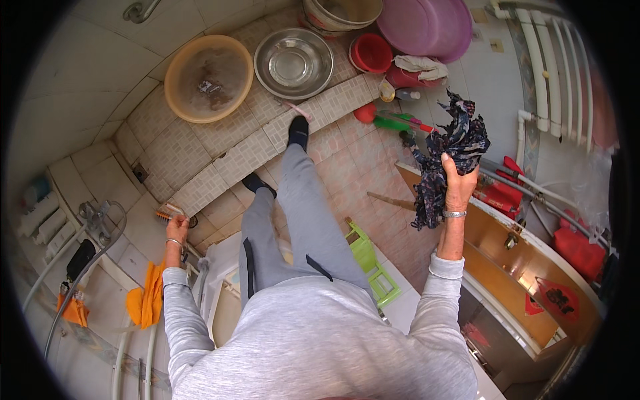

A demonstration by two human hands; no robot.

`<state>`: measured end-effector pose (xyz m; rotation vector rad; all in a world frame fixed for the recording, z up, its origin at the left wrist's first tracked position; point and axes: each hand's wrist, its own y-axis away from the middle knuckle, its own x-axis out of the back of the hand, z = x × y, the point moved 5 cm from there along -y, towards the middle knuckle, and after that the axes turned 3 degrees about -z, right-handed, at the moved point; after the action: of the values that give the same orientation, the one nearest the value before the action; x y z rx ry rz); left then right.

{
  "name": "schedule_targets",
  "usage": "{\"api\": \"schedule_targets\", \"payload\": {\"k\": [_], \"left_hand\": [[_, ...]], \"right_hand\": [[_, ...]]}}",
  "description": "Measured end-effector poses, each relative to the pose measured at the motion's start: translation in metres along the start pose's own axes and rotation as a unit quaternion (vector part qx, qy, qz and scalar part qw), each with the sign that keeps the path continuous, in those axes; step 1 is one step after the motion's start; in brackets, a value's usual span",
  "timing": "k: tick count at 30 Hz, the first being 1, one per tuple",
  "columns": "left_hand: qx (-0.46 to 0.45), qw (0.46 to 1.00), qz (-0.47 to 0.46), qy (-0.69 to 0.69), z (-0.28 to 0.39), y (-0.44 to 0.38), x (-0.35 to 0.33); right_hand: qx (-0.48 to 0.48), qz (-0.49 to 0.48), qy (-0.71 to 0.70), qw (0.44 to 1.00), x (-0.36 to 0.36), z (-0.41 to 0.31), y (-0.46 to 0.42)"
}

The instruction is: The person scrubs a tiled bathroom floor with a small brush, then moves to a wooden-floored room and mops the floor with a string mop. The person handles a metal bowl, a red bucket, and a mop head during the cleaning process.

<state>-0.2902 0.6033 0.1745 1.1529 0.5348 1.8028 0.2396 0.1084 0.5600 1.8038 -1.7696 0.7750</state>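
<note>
My right hand (457, 187) grips a bunched dark cloth with a small floral pattern (457, 132). Its folds hang on both sides of the fist, above the floor and beside the open wooden door (487, 240). On the other side, my left hand (177, 231) is closed at the fingertips on a small brush with orange bristles (167, 212), near the tiled step. Part of the brush is hidden by the fingers. Ahead on the raised step, a yellow-orange basin (172, 95) holds cloudy water with something small in it. Beside it stands a steel basin (320, 65).
A red bucket (372, 52), a purple tub (430, 25) and a larger pail (345, 22) stand at the far right. The step edge (295, 125) crosses before my feet. A green plastic stool (382, 282) is by my right leg. Shower hose (82, 285) and pipes line the left wall.
</note>
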Motion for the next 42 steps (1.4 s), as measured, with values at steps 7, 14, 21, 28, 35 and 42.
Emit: {"api": "schedule_targets", "payload": {"k": [7,14,21,28,35,42], "left_hand": [[0.024,1.000,-0.007,-0.007,-0.024,0.024,0.019],[0.077,0.997,0.005,0.020,0.010,0.060,-0.017],[0.079,0.994,-0.071,-0.004,0.088,0.081,-0.096],[-0.008,0.995,-0.101,0.006,0.162,0.077,-0.155],[-0.016,0.994,-0.109,-0.014,0.197,0.091,-0.163],[0.044,0.981,-0.165,-0.088,0.185,0.093,-0.175]], "right_hand": [[-0.007,0.037,-0.009,0.999,0.021,0.031,0.017],[-0.012,0.016,-0.045,0.999,0.038,0.045,-0.005],[-0.042,-0.014,-0.138,0.989,0.091,0.070,-0.017],[-0.085,0.007,-0.200,0.976,0.147,0.109,-0.013],[-0.112,0.037,-0.197,0.973,0.214,0.137,-0.001],[-0.121,0.096,-0.177,0.972,0.254,0.147,0.026]]}}
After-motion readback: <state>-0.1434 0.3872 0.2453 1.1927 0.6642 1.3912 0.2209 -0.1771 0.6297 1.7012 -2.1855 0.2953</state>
